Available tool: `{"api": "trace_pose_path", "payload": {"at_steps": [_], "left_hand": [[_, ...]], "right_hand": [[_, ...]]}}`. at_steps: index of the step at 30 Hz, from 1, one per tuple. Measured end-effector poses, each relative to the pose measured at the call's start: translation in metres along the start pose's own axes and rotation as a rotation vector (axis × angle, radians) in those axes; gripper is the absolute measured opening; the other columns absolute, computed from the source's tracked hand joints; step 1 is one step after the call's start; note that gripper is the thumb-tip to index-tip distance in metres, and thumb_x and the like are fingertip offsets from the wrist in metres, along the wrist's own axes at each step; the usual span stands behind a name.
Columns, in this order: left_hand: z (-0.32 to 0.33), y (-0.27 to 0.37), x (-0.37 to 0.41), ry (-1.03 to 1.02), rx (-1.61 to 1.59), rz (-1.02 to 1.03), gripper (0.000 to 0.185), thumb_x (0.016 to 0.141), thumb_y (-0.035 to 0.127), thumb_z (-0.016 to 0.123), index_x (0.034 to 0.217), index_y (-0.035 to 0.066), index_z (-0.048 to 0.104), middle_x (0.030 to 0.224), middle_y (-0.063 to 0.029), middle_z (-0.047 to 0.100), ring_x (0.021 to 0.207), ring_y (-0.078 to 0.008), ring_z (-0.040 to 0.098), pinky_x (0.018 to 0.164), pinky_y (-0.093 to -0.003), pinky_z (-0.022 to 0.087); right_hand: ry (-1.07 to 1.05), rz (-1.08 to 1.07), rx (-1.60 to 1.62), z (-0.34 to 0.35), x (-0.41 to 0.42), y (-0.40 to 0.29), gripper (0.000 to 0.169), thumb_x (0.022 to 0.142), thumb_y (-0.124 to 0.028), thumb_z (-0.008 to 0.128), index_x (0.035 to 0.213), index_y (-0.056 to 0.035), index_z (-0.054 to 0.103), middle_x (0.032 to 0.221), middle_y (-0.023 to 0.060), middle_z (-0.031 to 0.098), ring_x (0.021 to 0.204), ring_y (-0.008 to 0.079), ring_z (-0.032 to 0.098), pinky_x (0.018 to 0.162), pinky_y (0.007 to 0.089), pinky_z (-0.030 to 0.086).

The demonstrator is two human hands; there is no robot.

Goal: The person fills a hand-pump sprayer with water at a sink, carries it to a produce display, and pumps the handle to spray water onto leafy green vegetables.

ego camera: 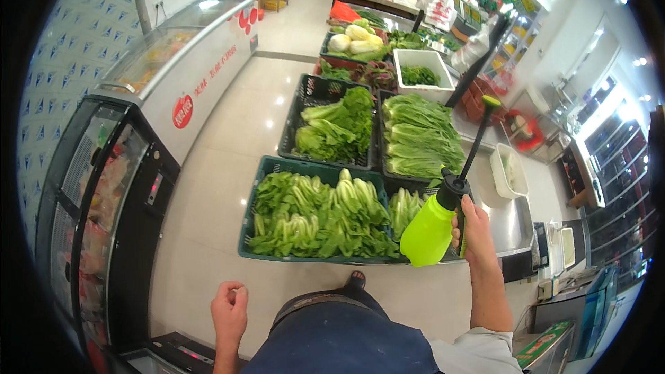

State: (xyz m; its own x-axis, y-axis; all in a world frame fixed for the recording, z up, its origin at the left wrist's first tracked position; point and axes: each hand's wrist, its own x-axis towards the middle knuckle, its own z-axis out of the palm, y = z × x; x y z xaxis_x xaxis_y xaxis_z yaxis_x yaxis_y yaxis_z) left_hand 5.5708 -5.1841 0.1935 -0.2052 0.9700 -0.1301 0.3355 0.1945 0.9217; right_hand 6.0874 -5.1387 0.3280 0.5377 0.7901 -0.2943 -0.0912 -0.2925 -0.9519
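Observation:
My right hand (pixel 473 228) grips the handle of a lime-green pump sprayer (pixel 428 234). Its black plunger rod (pixel 475 143) is drawn up and topped by a yellow-green knob. The sprayer tilts over the front right of the produce, partly hiding a small bunch of leafy greens (pixel 405 210). Off to the left, my left hand (pixel 230 304) hangs above the floor, fingers curled with nothing seen in them. Between my hands and ahead lies a dark green plastic crate (pixel 247 223) full of pale-stemmed leafy greens (pixel 322 218).
Behind are black crates of curly lettuce (pixel 337 124) and long-leaf lettuce (pixel 421 135), plus a white foam box (pixel 423 70). A white bin (pixel 508 169) sits on the steel counter (pixel 493 213) at right. Along the left stand a chest freezer (pixel 208 78) and a glass-front cooler (pixel 104 208).

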Motion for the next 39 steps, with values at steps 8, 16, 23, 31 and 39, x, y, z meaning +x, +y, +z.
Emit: {"api": "trace_pose_path", "payload": {"at_steps": [8,16,23,31,39], "left_hand": [[-0.09,-0.024,0.049,0.158,-0.195,0.0,0.013,0.107,0.016,0.067,0.106,0.004,0.065,0.067,0.007,0.051,0.058,-0.0024,0.042,0.053,-0.0248,0.033],[-0.152,-0.03,0.127,0.194,-0.05,-0.061,0.014,0.107,0.018,0.066,0.106,0.005,0.065,0.067,0.0061,0.052,0.057,-0.0028,0.045,0.053,-0.0239,0.038],[-0.18,-0.029,0.223,0.083,-0.035,-0.106,0.012,0.106,0.015,0.067,0.107,0.003,0.066,0.066,0.0065,0.051,0.06,-0.0029,0.041,0.055,-0.0255,0.032],[-0.225,-0.061,0.344,-0.199,0.16,-0.051,0.013,0.101,0.015,0.072,0.105,0.003,0.07,0.066,0.0028,0.054,0.061,-0.0058,0.045,0.056,-0.0286,0.037],[-0.297,-0.079,0.491,-0.266,0.058,-0.035,0.016,0.103,0.017,0.069,0.106,0.001,0.069,0.067,0.004,0.053,0.063,-0.0051,0.045,0.057,-0.0282,0.036]], "right_hand": [[-0.155,0.107,-0.017,0.117,-0.011,-0.032,0.044,0.112,-0.048,0.06,0.1,-0.0056,0.058,0.073,0.0026,0.06,0.05,0.0119,0.054,0.042,0.0301,0.044],[-0.176,0.268,0.087,0.204,0.014,-0.035,0.04,0.111,-0.045,0.063,0.104,-0.0057,0.059,0.077,0.0053,0.063,0.053,0.0152,0.059,0.043,0.0319,0.049],[0.07,0.199,0.205,0.263,0.02,-0.048,0.04,0.113,-0.047,0.059,0.104,-0.008,0.058,0.076,0.0033,0.061,0.052,0.0137,0.056,0.043,0.0302,0.046],[0.299,0.117,0.196,0.355,0.015,-0.045,0.041,0.112,-0.049,0.06,0.102,-0.0092,0.058,0.075,0.0012,0.059,0.052,0.0125,0.054,0.043,0.0294,0.044],[0.433,0.15,0.263,0.432,-0.031,-0.065,0.043,0.111,-0.05,0.062,0.103,-0.0079,0.06,0.075,0.003,0.061,0.05,0.0128,0.054,0.041,0.029,0.042]]}}
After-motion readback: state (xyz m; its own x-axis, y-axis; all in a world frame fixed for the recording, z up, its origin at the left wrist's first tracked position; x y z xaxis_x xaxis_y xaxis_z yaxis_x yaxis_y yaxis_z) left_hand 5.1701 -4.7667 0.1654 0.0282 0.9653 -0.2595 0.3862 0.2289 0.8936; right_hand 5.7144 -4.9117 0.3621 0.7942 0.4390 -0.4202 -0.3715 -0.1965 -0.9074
